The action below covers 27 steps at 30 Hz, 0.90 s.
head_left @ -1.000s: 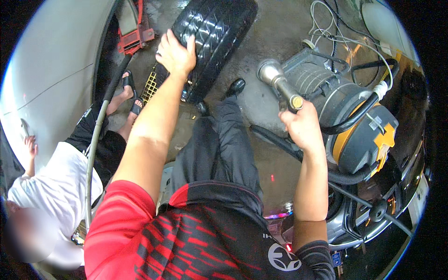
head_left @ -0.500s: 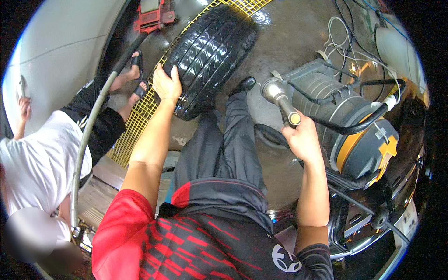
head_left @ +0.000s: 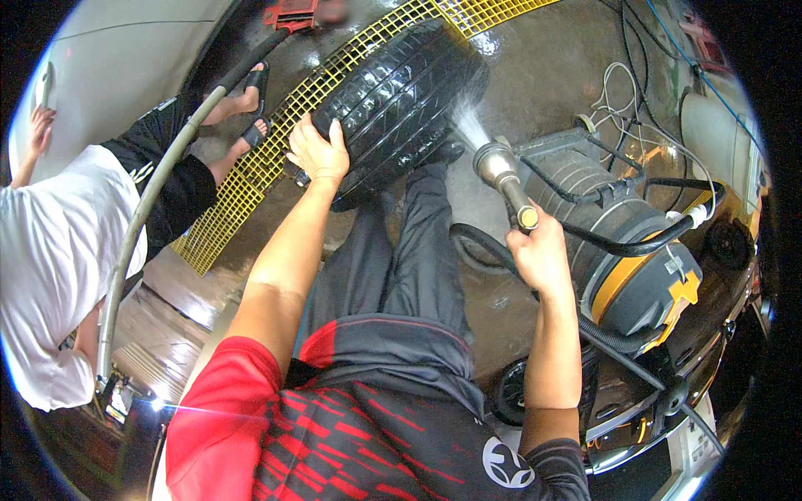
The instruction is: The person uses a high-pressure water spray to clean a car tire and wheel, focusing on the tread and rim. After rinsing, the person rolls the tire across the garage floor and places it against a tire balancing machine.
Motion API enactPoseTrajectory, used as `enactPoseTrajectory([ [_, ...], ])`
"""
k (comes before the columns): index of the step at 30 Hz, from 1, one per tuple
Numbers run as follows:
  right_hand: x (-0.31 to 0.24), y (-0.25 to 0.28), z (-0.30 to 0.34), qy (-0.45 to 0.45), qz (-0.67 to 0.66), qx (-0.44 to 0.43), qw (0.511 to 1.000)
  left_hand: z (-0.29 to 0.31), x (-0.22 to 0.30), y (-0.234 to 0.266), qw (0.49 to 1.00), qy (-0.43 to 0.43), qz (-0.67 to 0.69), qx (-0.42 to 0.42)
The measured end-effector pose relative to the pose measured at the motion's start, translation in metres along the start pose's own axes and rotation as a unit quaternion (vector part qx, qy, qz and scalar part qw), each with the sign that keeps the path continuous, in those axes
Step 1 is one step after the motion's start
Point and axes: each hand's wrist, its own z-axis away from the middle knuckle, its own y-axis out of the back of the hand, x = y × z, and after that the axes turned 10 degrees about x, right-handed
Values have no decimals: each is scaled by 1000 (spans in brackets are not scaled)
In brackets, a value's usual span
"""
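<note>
A black tyre point(head_left: 401, 100) stands upright on a yellow floor grating point(head_left: 276, 150) ahead of me. My left hand point(head_left: 317, 154) rests flat on its near tread, fingers spread. My right hand point(head_left: 539, 255) is closed around the handle of a metal spray nozzle point(head_left: 499, 171) fed by a dark hose. A fan of water point(head_left: 469, 127) shoots from the nozzle onto the tyre's right side. My dark-trousered legs point(head_left: 409, 250) reach toward the tyre.
A grey and yellow drum machine point(head_left: 631, 259) with hoses and cables stands to my right. On the left, a person in a white top point(head_left: 50, 267) and sandals stands by a white car body point(head_left: 109, 58), beside a grey hose point(head_left: 138, 225). The concrete floor is wet.
Water now sprays from the nozzle onto the tyre. The view has shifted down, so the tyre and grating sit lower. My left hand has slid lower on the tread.
</note>
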Motion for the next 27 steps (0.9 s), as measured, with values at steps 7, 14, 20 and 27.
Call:
enactPoseTrajectory([
  [7, -18, -1, 12, 27, 40, -70, 996, -5, 32, -2, 999, 16, -31, -12],
  [14, -36, -9, 15, 135, 73, -81, 985, 1, 69, -3, 997, -32, -66, -6],
  [20, -59, -12, -2, 153, 76, -52, 984, 19, 90, -7, 996, -57, -69, -10],
  [27, -48, 23, -65, 39, 65, 2, 997, 36, 85, -3, 997, -66, -50, -8],
])
